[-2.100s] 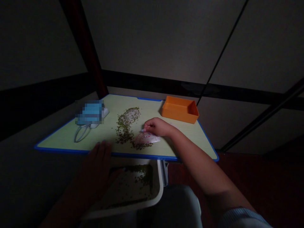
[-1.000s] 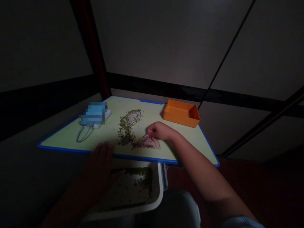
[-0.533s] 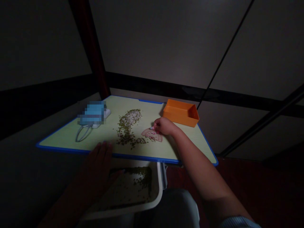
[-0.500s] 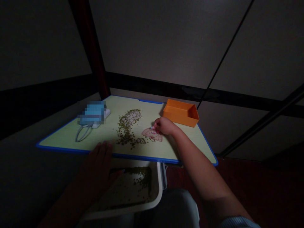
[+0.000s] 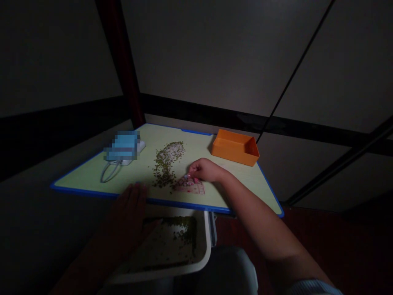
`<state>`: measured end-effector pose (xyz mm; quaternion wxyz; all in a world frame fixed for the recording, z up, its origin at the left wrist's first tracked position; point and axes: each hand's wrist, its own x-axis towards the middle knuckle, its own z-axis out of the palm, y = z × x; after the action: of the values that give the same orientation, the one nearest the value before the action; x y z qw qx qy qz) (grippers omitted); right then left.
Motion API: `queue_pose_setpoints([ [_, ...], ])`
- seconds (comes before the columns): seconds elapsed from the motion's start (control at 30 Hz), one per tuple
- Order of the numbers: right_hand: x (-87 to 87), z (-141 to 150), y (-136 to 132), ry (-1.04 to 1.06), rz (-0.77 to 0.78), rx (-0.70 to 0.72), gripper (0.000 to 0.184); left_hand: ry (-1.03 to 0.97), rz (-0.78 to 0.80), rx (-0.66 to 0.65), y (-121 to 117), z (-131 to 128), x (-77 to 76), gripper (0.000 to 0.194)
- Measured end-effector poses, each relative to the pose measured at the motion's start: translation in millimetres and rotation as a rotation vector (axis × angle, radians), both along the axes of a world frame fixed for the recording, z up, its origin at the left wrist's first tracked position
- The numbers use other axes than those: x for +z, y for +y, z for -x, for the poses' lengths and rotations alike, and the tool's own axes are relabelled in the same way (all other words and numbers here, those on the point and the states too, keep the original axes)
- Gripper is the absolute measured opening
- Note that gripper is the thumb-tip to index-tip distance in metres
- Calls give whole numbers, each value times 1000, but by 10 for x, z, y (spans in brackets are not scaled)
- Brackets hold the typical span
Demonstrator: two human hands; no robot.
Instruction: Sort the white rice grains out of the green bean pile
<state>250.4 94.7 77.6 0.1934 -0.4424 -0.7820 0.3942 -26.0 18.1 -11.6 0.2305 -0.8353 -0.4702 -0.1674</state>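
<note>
My right hand [image 5: 202,170] pinches a pink see-through protractor [image 5: 196,188] that lies low over the pale green board [image 5: 211,143]. Small dark and reddish grains show at or under the protractor's left part. Just left of it spreads a pile of mixed grains [image 5: 167,164]: whitish and green at the back, darker toward the front. My left hand [image 5: 130,205] is in shadow at the board's front edge, fingers stretched out, holding nothing. Under that edge, a white tub [image 5: 207,246] has green and dark grains inside, and my left hand partly covers it.
An orange open box [image 5: 230,153] stands at the board's back right corner. On the left lies a blurred-out blue object [image 5: 123,145] on a white device, with a looped cable [image 5: 104,174]. A blue rim [image 5: 190,203] borders the board. Walls stand close behind.
My right hand has moved the protractor left and toward me, up against the front of the grain pile. The left hand has stayed at the board's edge.
</note>
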Motion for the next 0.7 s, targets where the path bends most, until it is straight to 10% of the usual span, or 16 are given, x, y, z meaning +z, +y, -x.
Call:
queue_pose_setpoints([
  [0.7,46,-227,85,-7,-125,-193,15,1,15,8,-7,-14,35,90],
])
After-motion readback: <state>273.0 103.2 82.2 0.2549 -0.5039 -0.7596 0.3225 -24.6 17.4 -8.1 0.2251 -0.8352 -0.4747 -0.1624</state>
